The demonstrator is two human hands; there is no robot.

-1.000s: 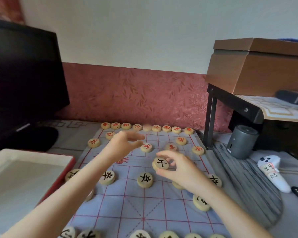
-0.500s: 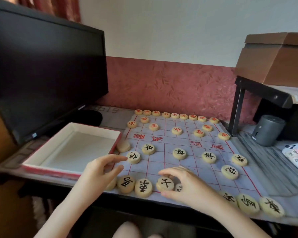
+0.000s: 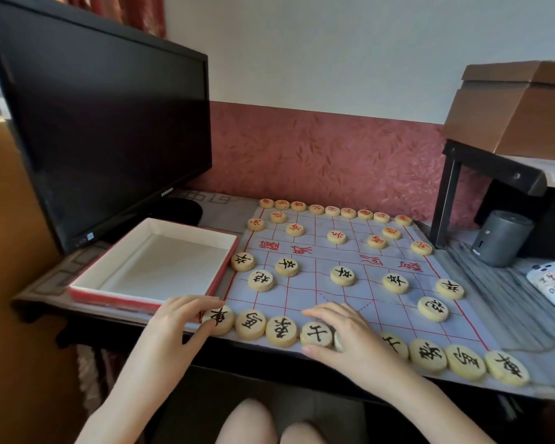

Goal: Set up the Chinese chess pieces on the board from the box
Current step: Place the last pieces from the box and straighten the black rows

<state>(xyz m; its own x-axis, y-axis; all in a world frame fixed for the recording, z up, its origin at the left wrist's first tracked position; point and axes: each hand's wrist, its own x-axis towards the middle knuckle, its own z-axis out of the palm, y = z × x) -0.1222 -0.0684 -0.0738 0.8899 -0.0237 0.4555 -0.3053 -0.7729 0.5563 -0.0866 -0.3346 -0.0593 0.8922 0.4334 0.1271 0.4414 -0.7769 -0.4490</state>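
Your right hand lay over the middle of the near row of black pieces, thumb and curled fingers grasping the fourth piece from the left, which sat flat on the board. The palm hid most of the next piece along. Your left hand was at the row's left end, its fingers and thumb lightly pinching the corner piece (the one just beside the box's near right corner). The remaining black pieces stood on their points further in, and the red pieces filled the far side, face up. The board, a pale cloth with red lines, was spread on the surface, its near edge at the rim. The box, red outside and white inside, sat touching the board's left edge. Behind it stood a dark monitor. To the far right were a grey cylinder and a cardboard carton on a black shelf.
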